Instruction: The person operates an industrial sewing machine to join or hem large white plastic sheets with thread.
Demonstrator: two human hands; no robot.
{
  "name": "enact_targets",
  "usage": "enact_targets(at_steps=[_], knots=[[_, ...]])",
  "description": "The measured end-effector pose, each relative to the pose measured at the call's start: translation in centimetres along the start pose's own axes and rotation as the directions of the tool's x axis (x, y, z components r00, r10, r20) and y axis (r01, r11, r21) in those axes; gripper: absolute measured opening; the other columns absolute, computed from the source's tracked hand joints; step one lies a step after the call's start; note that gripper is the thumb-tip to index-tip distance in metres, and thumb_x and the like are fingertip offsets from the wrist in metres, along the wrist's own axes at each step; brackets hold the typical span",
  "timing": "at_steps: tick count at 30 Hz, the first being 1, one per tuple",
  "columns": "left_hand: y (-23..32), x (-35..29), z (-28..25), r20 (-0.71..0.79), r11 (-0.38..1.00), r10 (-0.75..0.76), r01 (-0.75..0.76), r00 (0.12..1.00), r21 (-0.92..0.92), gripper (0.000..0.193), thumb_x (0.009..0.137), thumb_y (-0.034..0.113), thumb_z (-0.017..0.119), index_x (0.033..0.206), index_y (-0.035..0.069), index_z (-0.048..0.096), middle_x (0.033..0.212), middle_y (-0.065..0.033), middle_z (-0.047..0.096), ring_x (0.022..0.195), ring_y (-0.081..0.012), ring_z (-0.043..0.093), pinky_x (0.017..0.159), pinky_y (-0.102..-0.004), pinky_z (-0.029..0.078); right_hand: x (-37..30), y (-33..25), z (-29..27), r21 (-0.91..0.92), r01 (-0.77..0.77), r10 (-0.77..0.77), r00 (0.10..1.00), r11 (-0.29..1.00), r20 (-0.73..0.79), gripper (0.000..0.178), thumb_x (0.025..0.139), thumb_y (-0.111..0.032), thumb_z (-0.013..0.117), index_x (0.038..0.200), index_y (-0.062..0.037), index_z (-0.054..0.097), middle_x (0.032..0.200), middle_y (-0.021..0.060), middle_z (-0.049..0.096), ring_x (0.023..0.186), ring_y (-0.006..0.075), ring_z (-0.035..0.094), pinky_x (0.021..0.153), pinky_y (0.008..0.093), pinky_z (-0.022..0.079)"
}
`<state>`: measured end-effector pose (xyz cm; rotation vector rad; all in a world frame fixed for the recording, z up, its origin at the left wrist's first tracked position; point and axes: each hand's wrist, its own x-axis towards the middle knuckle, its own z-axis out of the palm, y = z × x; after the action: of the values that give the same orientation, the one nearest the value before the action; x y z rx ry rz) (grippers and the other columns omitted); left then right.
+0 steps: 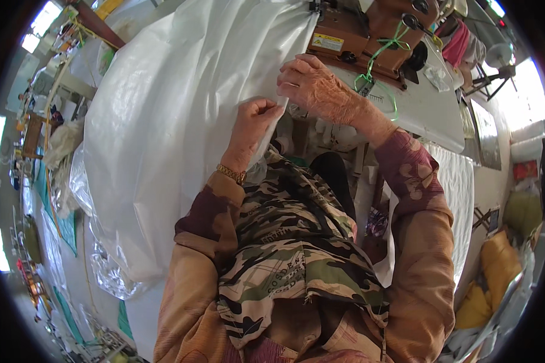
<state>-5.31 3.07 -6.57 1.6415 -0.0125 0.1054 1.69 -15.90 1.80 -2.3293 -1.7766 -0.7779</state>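
A large, glossy white plastic sheet [157, 121] spreads over the left and middle of the view, falling in soft folds. Its right edge runs up to a brown sewing machine [369, 36] at the top. My left hand [254, 124] pinches that edge between thumb and bent fingers. Just above and to the right, my right hand [318, 91] has its fingers curled in at the same edge; its fingertips are partly hidden. The two hands are close together. The sheet's upper corner lies under the machine's front end.
The white machine table [430, 118] extends right, with a green string [393, 43] tied on the machine. Camouflage apron cloth [303, 266] covers my lap. Crumpled clear plastic [112, 269] lies at lower left. Yellow cushion-like bundles [496, 266] lie far right.
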Motion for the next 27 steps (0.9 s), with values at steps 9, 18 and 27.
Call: enact_targets(at_steps=[9, 18, 27], knots=[[0.0, -0.3, -0.7, 0.217, 0.913, -0.231, 0.288, 0.949, -0.289, 0.014, 0.087, 0.014, 0.074, 0.088, 0.001, 0.07, 0.076, 0.003, 0.06, 0.063, -0.0051, 0.048, 0.055, -0.0227, 0.037, -0.4, 0.7, -0.1, 0.12, 0.067, -0.089, 0.978, 0.99, 0.186, 0.01, 0.084, -0.019, 0.063, 0.094, -0.0159, 0.064, 0.1, -0.0025, 0.062, 0.112, 0.016, 0.054, 0.112, 0.0388, 0.033], [3.2, -2.3, 3.0, -0.057, 0.718, 0.503, -0.38, 0.862, 0.583, 0.047, 0.08, 0.009, 0.077, 0.12, -0.001, 0.055, 0.086, -0.0087, 0.063, 0.075, -0.0256, 0.06, 0.071, -0.0353, 0.05, -0.5, 0.6, 0.0, 0.07, 0.109, -0.118, 0.984, 0.992, 0.132, 0.015, 0.083, -0.018, 0.063, 0.097, -0.0157, 0.067, 0.097, -0.0023, 0.061, 0.108, 0.0159, 0.056, 0.112, 0.0389, 0.032], [3.6, -2.9, 3.5, -0.085, 0.699, 0.547, -0.399, 0.833, 0.594, 0.047, 0.085, -0.003, 0.064, 0.129, 0.002, 0.049, 0.083, -0.0138, 0.065, 0.075, -0.0341, 0.063, 0.069, -0.041, 0.05, -0.2, 0.8, -0.1, 0.063, 0.046, -0.055, 0.987, 0.997, 0.153, 0.014, 0.084, -0.017, 0.066, 0.098, -0.0134, 0.066, 0.098, -0.0018, 0.064, 0.107, 0.0165, 0.058, 0.109, 0.0385, 0.034]])
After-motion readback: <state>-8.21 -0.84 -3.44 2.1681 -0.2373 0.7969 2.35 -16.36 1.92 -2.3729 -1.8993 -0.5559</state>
